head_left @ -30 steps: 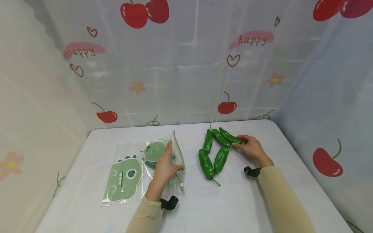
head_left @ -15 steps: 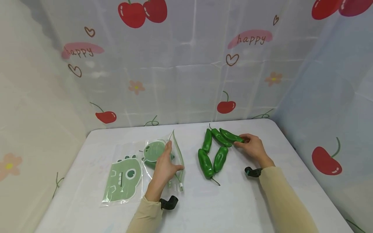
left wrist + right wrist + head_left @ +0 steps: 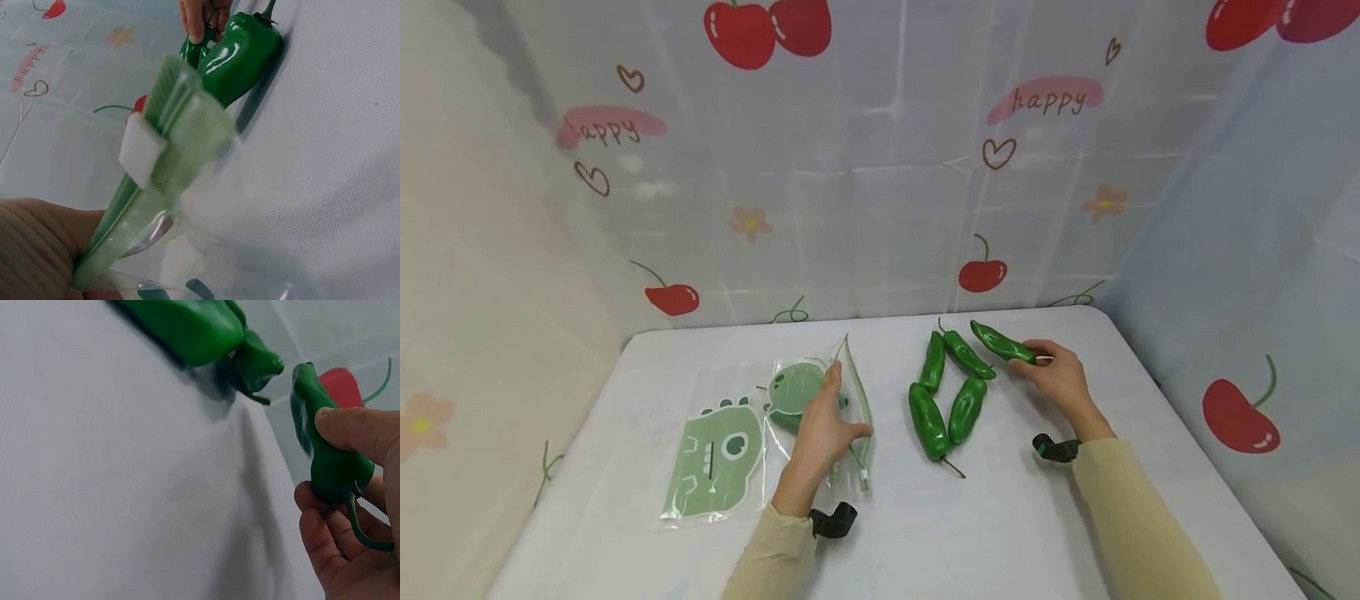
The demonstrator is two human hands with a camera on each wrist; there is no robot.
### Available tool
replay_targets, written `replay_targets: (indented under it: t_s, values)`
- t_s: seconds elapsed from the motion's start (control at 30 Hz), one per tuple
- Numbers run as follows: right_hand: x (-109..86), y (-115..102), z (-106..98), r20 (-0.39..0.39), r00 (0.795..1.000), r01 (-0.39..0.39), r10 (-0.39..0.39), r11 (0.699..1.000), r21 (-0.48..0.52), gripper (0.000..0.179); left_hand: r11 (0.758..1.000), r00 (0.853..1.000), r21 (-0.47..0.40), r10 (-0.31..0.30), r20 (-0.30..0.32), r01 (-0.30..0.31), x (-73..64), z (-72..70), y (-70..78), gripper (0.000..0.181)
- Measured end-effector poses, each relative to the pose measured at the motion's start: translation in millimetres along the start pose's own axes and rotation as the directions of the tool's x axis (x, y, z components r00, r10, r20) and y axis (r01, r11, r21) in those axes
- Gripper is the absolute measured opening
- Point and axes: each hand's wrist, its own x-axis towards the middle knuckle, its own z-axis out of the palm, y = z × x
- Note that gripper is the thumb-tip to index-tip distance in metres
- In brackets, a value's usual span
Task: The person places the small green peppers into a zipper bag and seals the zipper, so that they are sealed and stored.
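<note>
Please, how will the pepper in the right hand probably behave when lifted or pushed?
The pepper is probably stiff: its free end does not droop. Its glossy skin may be slippery. Its rounded sides suggest it could roll when pushed.

1. Spread below, a white tabletop [image 3: 955,537] with rounded far corners.
2. Hung behind it and along both sides, pale sheeting [image 3: 880,242], creased at the back.
3. Printed there, red cherries [image 3: 982,277], brown heart outlines [image 3: 999,154] and peach flowers [image 3: 750,223].
4. Lettered twice at the back, "happy" across pink smears [image 3: 1047,98].
</note>
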Motion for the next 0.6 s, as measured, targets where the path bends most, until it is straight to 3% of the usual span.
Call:
replay_targets:
  t_s: [0.6]
  values:
    - [-28.3, -44.4, 4.3, 0.026, 0.989, 0.146, -0.146, 0.989, 0.004, 0.054, 1.0, 1.0, 0.002, -0.004, 0.006, 0.004, 2.2, -8.7, 6.1, 0.119]
